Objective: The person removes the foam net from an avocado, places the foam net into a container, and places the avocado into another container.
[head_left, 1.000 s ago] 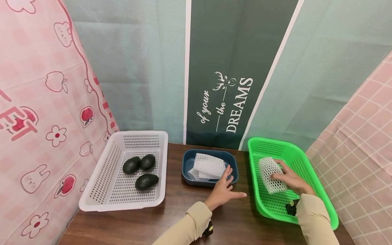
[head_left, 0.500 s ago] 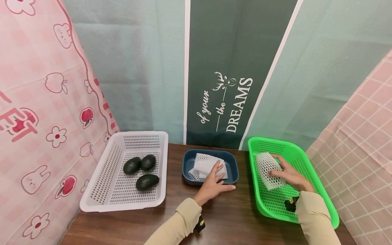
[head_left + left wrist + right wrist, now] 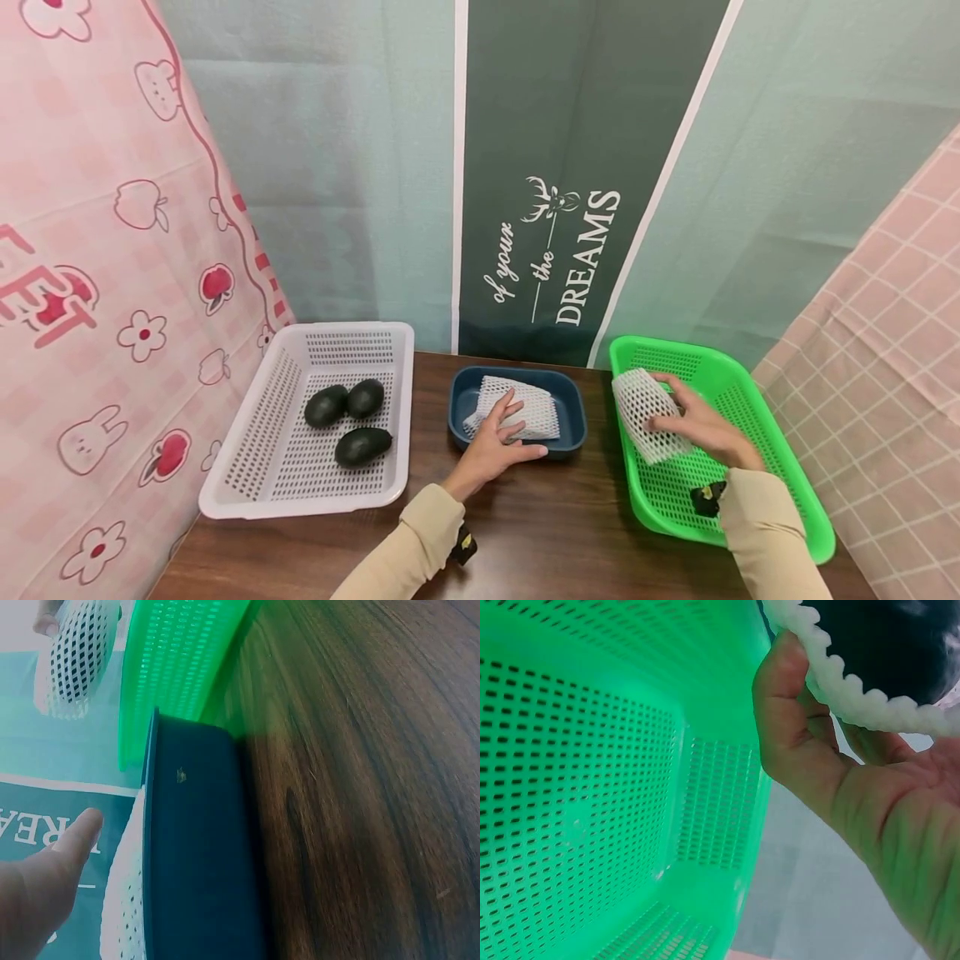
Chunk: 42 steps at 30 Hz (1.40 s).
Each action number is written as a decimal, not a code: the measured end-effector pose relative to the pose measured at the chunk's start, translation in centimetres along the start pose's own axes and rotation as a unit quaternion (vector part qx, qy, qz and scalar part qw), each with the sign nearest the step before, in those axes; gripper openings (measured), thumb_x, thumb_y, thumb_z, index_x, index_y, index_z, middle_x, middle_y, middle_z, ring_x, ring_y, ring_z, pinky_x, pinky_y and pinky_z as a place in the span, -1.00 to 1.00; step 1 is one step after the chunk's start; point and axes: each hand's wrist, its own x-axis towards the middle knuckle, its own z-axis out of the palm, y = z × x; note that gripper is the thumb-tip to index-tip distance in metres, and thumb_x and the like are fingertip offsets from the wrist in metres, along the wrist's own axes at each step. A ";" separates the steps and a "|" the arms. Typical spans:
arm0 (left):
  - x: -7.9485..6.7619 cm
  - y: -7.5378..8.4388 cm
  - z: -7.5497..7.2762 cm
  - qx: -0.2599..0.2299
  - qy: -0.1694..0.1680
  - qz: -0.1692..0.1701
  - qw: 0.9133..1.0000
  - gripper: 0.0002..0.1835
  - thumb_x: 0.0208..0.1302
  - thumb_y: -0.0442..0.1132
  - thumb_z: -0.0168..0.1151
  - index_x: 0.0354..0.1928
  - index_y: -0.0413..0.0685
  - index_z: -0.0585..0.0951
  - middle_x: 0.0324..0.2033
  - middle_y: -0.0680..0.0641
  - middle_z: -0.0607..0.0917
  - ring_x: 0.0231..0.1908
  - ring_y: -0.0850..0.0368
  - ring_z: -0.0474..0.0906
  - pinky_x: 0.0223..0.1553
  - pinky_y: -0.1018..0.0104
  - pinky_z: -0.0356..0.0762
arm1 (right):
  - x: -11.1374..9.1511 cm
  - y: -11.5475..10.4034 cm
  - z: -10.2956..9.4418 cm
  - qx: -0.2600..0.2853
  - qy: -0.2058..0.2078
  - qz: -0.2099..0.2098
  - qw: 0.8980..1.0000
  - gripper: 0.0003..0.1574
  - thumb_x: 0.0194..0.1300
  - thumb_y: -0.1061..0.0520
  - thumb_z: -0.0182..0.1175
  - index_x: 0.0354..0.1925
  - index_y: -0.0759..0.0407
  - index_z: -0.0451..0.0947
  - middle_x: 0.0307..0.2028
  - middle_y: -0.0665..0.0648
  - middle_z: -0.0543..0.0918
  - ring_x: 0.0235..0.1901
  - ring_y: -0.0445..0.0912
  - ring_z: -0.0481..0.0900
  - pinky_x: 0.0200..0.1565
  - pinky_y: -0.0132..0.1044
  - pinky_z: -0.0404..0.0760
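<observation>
My right hand [image 3: 705, 429] grips a white foam net sleeve [image 3: 645, 417] over the left side of the green basket [image 3: 667, 504]. A dark avocado [image 3: 889, 645] shows inside that sleeve in the right wrist view. Over the front edge of the blue tray [image 3: 574, 417], my left hand [image 3: 486, 454] hovers with fingers spread and nothing in them. White foam net sleeves [image 3: 534, 408] lie flat in the tray, partly hidden behind the left fingers. Whether those fingers touch them, I cannot tell.
On the left stands a white basket [image 3: 300, 502] with three dark avocados [image 3: 363, 447] in it. All the containers rest on a brown wooden table [image 3: 555, 533]. A green printed curtain [image 3: 540, 125] hangs behind, with pink cloths at both sides.
My left hand has moved left and slightly down, across the front of the blue tray. My right hand has shifted a little up and left with the netted avocado.
</observation>
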 end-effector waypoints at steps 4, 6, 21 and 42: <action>-0.2 0.0 -0.4 -0.013 0.000 -0.006 1.000 0.02 0.14 -0.32 0.43 0.53 -0.04 0.00 0.39 -0.27 0.21 0.29 -0.23 0.28 0.13 0.05 0.44 | 0.1 -0.7 0.6 -0.005 -0.006 -0.003 1.000 0.01 0.19 0.23 0.28 0.45 0.01 -0.04 0.02 0.49 0.36 -0.19 0.22 0.56 -0.34 0.11 0.63; -0.3 0.1 -0.6 -0.019 0.000 -0.011 1.000 0.02 0.13 -0.34 0.43 0.52 -0.08 0.00 0.38 -0.31 0.22 0.28 -0.27 0.28 0.10 0.05 0.47 | 0.1 -1.1 1.0 -0.007 -0.011 -0.011 1.000 0.03 0.18 0.25 0.28 0.45 0.03 -0.05 0.02 0.50 0.36 -0.19 0.23 0.56 -0.34 0.11 0.62; -1.4 0.1 -1.4 -0.051 0.016 -0.009 0.999 -0.01 0.14 -0.32 0.43 0.51 -0.05 0.04 0.30 -0.31 0.33 0.23 -0.29 0.35 0.03 0.11 0.53 | 0.4 -3.2 3.9 -0.038 -0.035 -0.057 0.997 0.01 0.06 0.29 0.34 0.39 0.03 0.07 -0.04 0.44 0.42 -0.25 0.21 0.58 -0.37 0.05 0.65; -2.2 0.7 -2.3 -0.104 0.000 -0.054 0.993 -0.13 0.20 -0.19 0.40 0.45 -0.19 0.13 0.31 -0.35 0.29 0.02 -0.06 0.57 -0.02 0.05 0.55 | -0.1 -4.8 6.6 -0.139 -0.043 -0.125 0.981 -0.03 0.03 0.18 0.43 0.34 -0.05 0.19 -0.03 0.26 0.46 -0.23 0.13 0.53 -0.36 -0.12 0.65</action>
